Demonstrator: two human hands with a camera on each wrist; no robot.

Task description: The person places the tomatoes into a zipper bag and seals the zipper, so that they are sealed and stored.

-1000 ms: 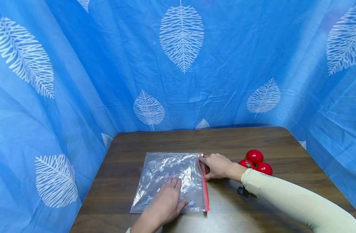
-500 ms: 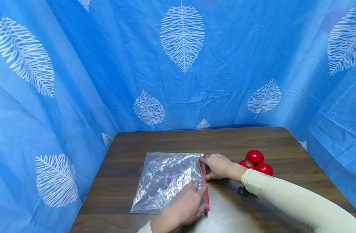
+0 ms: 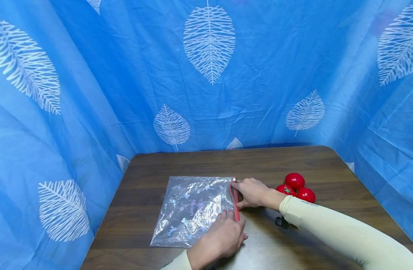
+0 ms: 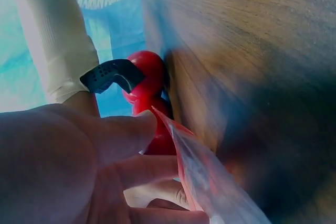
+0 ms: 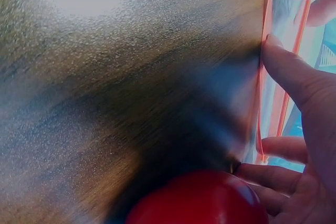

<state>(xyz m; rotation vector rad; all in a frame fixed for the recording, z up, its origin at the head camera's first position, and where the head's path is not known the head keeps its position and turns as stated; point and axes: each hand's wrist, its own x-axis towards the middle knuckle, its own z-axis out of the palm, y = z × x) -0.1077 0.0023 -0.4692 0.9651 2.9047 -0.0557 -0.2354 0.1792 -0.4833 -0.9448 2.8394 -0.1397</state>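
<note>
- Clear bag (image 3: 189, 210) is lying near 6 o'clock in head view
- Right hand (image 3: 252, 192) is pinching its red edge (image 3: 236, 209), half-curled; left hand (image 3: 223, 233) is touching, can't tell if gripping
- Guessing they're working it open; next move's probably needing gentle separating

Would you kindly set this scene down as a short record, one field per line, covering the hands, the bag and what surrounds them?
Surface: brown wood-grain table
Bag: clear bag, printed, lying on the table, its red edge toward the person's right
Left hand: touching the red edge at its near end
Right hand: thumb and fingers at the far part of that edge
Red round items: three plain to see, grouped beyond the right forearm
Backdrop: blue curtain with white leaf prints
</note>
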